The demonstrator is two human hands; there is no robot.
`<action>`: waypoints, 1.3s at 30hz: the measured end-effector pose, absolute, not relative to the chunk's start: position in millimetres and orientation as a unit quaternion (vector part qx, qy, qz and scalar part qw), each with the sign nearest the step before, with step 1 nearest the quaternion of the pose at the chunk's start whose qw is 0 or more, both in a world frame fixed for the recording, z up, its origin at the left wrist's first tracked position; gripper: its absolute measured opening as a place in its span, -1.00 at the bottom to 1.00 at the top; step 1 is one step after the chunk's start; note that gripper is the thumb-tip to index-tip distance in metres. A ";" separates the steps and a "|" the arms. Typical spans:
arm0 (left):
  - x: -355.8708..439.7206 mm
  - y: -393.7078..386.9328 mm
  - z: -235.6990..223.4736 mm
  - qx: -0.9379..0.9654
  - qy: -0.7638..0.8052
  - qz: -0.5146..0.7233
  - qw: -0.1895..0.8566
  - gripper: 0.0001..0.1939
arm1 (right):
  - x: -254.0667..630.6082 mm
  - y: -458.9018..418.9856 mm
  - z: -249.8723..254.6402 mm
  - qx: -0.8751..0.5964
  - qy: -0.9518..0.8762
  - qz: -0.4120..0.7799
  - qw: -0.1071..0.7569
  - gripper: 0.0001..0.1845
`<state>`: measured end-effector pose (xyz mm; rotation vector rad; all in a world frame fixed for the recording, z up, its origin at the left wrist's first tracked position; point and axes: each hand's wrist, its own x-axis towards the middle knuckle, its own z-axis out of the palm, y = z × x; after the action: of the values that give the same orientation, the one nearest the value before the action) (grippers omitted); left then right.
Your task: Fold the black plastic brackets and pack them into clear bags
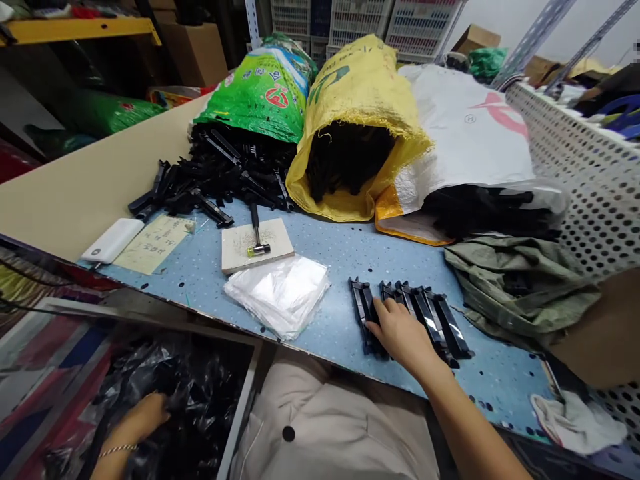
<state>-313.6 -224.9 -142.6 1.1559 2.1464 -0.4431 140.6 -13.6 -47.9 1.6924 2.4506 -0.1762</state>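
Note:
My right hand (403, 333) is over a row of long black plastic parts (447, 327) lying side by side near the table's front edge. Its thumb and fingers close on a black plastic part at the left of the row, largely covered by the hand. Beside it lies another black part (361, 303). Down in an open bin (245, 400) at lower left, my left hand (147, 417) reaches among black pieces in clear plastic bags (195, 393). Its fingers are blurred and partly hidden, so I cannot tell whether they hold anything.
A stack of clear plastic bags (280, 293) lies left of the row, by a small hammer (257, 233) on a pale block (235, 257). Green (260, 87), yellow (360, 87) and white (465, 127) sacks spill black parts (200, 180). A perforated basket (595, 173) and olive cloth (520, 287) stand right.

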 end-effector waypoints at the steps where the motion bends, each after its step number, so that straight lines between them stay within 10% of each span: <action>1: -310.3 -219.0 -146.3 0.437 0.819 -0.158 0.337 -0.88 | 138.9 -18.4 -48.2 0.557 0.825 -0.060 0.081 -0.59; 9: -168.4 -89.7 -59.6 0.595 0.690 0.269 0.310 -0.68 | 127.0 -29.2 -52.5 0.551 0.818 -0.130 0.105 -0.76; 14: -109.2 -30.8 -73.2 0.664 0.692 0.244 0.145 -0.87 | 141.7 -26.3 -56.4 0.572 0.787 -0.230 0.029 -0.71; 25: -159.4 -11.9 -76.1 0.432 0.617 0.427 0.501 -0.72 | 107.2 -23.2 -53.3 0.426 0.379 -0.759 -0.315 -0.61; 31: -151.2 -19.5 -84.8 0.495 0.634 0.462 0.372 -0.94 | 59.0 -6.4 -51.9 0.316 0.201 -0.883 -0.284 -0.75; 39: -160.9 -27.1 -77.4 0.684 0.602 0.373 0.177 -0.46 | 67.2 -29.4 -86.0 0.241 0.062 -0.959 -0.133 -0.73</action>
<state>-160.9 -27.1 -77.4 1.9353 1.7042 1.0556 67.2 -29.4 -86.0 0.8288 0.2115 -3.2990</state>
